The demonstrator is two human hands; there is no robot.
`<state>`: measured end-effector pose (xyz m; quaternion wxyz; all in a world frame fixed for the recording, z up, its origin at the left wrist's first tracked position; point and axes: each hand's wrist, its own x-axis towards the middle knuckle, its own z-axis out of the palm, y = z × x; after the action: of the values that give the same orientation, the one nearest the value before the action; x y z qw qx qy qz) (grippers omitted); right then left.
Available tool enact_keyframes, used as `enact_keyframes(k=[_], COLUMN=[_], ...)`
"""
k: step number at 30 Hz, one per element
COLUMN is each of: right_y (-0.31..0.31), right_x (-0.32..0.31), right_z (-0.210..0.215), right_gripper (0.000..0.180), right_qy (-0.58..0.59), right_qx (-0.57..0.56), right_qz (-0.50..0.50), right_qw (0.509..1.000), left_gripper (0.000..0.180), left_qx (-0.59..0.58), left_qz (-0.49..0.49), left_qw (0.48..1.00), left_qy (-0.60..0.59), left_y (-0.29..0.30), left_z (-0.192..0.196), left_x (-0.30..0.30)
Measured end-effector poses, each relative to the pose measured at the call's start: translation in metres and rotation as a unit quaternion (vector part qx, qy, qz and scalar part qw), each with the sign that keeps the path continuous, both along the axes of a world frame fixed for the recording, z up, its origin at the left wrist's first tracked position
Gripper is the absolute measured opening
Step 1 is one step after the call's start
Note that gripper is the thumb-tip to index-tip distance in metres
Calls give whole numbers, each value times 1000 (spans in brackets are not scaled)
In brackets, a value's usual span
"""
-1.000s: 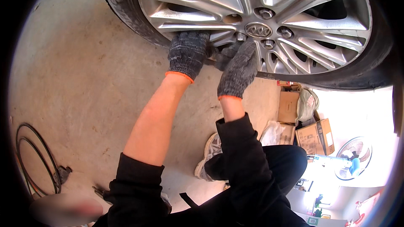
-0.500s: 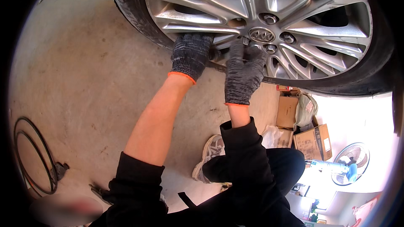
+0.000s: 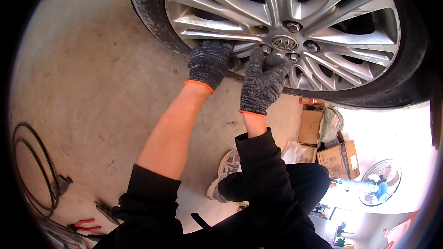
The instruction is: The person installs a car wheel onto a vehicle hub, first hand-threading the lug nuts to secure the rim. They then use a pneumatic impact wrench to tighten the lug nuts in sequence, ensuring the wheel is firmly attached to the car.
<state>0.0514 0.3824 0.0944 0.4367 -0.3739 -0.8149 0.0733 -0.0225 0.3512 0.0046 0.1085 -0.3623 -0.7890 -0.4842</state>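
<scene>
A silver multi-spoke wheel [image 3: 217, 6] with a dark tyre [image 3: 145, 11] fills the top of the head view. My left hand [image 3: 210, 64], in a dark grey knit glove with an orange cuff, reaches up at the lower-left spokes; its fingers are hidden in the gap. My right hand [image 3: 264, 80], gloved alike, has its fingers closed at a lug nut [image 3: 265, 49] just left of the round centre cap [image 3: 284, 43]. More lug nuts [image 3: 292, 26] sit above, right of and below the cap. One bolt hole [image 3: 259, 30], at the cap's upper left, shows no nut.
Red-handled pliers [image 3: 86, 225] and a coiled black hose [image 3: 34, 166] lie on the concrete floor [image 3: 101, 92] at the lower left. Cardboard boxes [image 3: 339, 160] and a standing fan [image 3: 382, 182] are at the right. My shoe [image 3: 226, 175] is below my right hand.
My right hand has shifted slightly left, its fingers still at the lug nut. My left hand stays at the spokes. The view has shifted a little, and the red-handled pliers now show.
</scene>
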Motion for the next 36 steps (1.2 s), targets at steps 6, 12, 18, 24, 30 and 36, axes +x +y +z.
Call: enact_keyframes(k=[6, 12, 18, 24, 30, 36], right_y=[14, 3, 16, 22, 13, 7], right_x=[-2, -2, 8, 8, 3, 14], right_z=[8, 16, 16, 7, 12, 18], right_gripper=[40, 45, 35, 34, 39, 35], right_qy=[-109, 237, -125, -83, -157, 126], right_qx=[28, -559, 12, -52, -57, -558], right_qz=[11, 89, 29, 37, 16, 139], right_qw=[994, 790, 992, 995, 986, 808], left_gripper=[46, 47, 42, 41, 42, 40], left_qx=[6, -15, 2, 25, 26, -8], left_qz=[15, 23, -6, 20, 5, 24], left_qw=[1000, 999, 1000, 999, 1000, 1000], left_qy=[12, 33, -15, 7, -6, 2], left_y=[3, 3, 0, 1, 1, 1], left_z=[-8, -6, -1, 0, -2, -3], left_x=[3, 0, 1, 1, 3, 4])
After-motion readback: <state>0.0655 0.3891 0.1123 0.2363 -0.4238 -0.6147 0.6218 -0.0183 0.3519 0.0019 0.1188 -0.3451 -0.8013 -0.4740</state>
